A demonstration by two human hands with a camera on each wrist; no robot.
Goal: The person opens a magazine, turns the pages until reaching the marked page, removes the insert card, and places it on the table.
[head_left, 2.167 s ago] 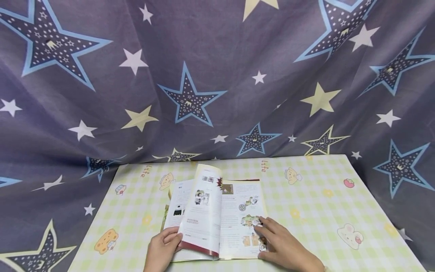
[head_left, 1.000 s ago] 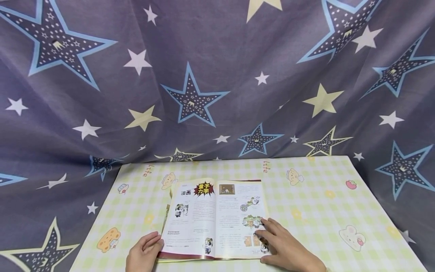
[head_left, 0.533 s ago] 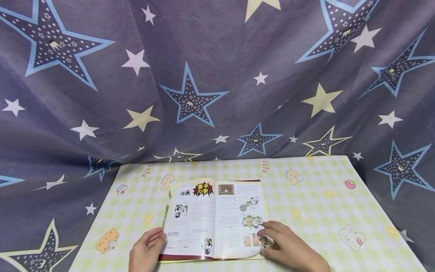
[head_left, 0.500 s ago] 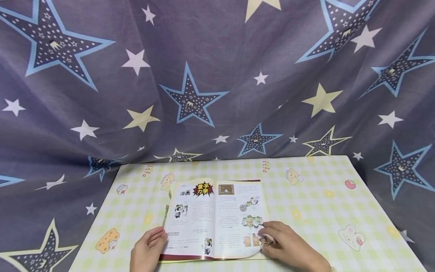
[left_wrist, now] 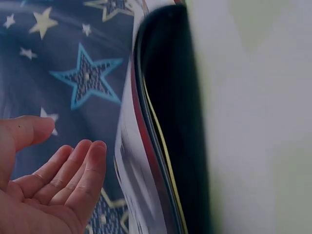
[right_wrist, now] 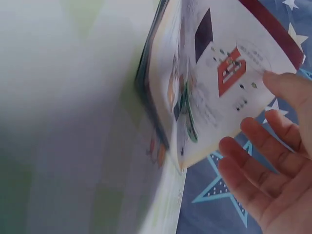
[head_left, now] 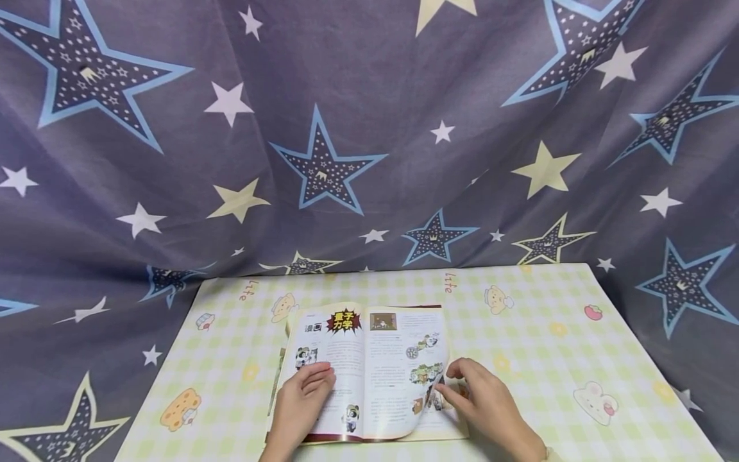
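An open magazine [head_left: 340,366] lies on the table, its left page headed by a burst with yellow characters. Over the lower left page is my left hand [head_left: 306,401], its fingers loosely bent and holding nothing. In the left wrist view this hand is apart from the curved page edges [left_wrist: 141,122]. At the magazine's right side, my right hand [head_left: 487,401] has its thumb at the edge of a right-hand page, whose lower corner is raised and curls leftward. The right wrist view shows the thumb against that page's underside [right_wrist: 214,117], with the other fingers spread loosely and not wrapped round it.
A pale green checked cloth [head_left: 543,359] with cartoon prints covers the table. Behind it hangs a dark curtain [head_left: 381,77] patterned with stars. Another page or cover edge with a green picture [head_left: 276,385] sticks out under the magazine's left side.
A page was first turned over to the left by the left hand. That hand has since moved right, onto the left page. The right hand has lifted the lower corner of the right page.
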